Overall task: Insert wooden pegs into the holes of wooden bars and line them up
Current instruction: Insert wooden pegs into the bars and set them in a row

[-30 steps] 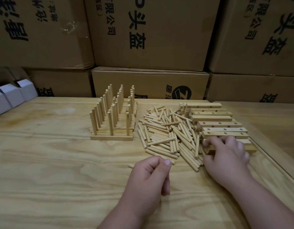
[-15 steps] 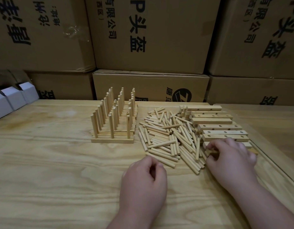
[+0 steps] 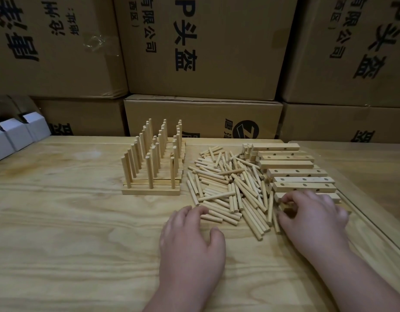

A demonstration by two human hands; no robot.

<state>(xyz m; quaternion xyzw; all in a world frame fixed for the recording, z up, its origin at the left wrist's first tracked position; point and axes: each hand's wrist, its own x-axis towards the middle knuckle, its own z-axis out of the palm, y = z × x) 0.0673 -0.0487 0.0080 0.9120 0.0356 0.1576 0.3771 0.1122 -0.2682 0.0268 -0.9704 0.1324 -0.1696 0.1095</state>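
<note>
Nearest the camera, on the pale wooden table, the left hand lies palm down, fingers relaxed, fingertips touching the near edge of the loose pegs; a second ago it was a fist held short of the pile. The right hand curls its fingers over the nearest bar at the front of the stack of drilled bars, gripping it, much as before. Left of the pile stand the finished bars, lined up with upright pegs. Behind, cardboard boxes carry upside-down Chinese print, including "头盔" and "有限公司"; small white boxes sit at far left.
</note>
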